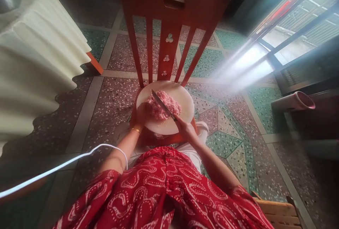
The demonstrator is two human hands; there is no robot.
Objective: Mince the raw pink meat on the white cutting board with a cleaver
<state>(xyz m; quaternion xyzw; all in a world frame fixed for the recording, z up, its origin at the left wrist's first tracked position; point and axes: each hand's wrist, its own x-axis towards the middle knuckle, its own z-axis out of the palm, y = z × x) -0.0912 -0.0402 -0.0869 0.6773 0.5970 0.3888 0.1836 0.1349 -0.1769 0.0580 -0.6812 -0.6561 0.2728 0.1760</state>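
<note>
A mound of pink minced meat (169, 106) lies on a round, pale cutting board (185, 96). My right hand (183, 126) is closed round the handle of a kitchen knife (162, 104). The blade slants up and to the left across the top of the meat. At the board's left side, my left hand (143, 113) rests against the edge of the meat, its fingers stretched forward; shadow blurs their tips. Small pale bits of meat lie on the board near its front edge.
The board sits on the seat of a reddish wooden chair (166, 61) with a slatted back. A cloth-covered table (53, 42) stands left. A white cord (66, 167) passes by my left arm. A cylindrical container (292, 101) is at the right, near a bright doorway.
</note>
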